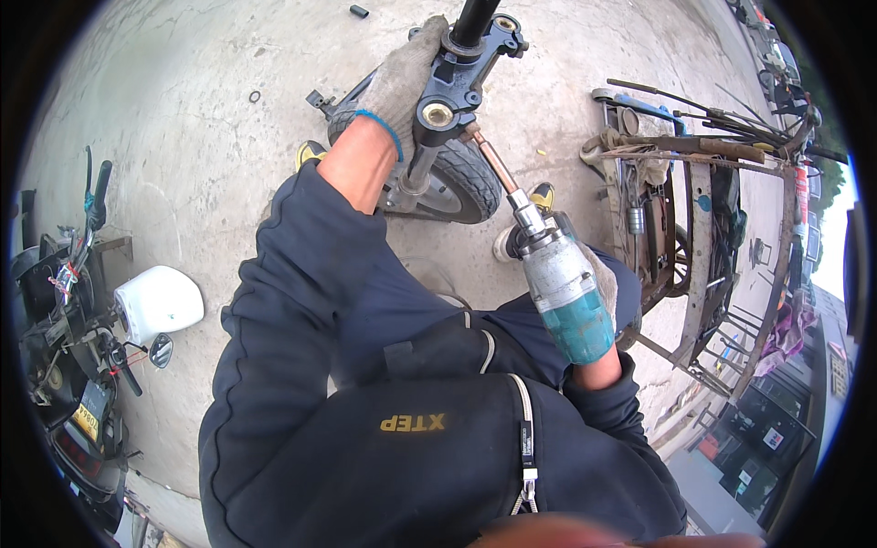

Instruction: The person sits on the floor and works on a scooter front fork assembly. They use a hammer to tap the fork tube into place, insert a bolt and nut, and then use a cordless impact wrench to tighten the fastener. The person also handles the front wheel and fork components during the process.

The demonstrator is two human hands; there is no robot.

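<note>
My left hand [402, 87], in a pale knit work glove with a blue cuff, is closed round the side of a black front fork clamp [455, 87]. A fork tube runs down from the clamp to a wheel [470, 178] with a black tyre. My right hand [601, 281], also gloved, grips a teal and silver impact wrench [566, 292], whose body hides most of the fingers. From the wrench a copper-coloured extension [495, 163] points up and left. Its tip meets the lower edge of the clamp, by a bolt.
Right of me stands a rusty metal cart [699, 164] carrying tools and bars. A parked motorbike [78, 365] and a white rounded panel [160, 304] are at the left. On the concrete lie a short black tube [359, 11] and a small ring [255, 97].
</note>
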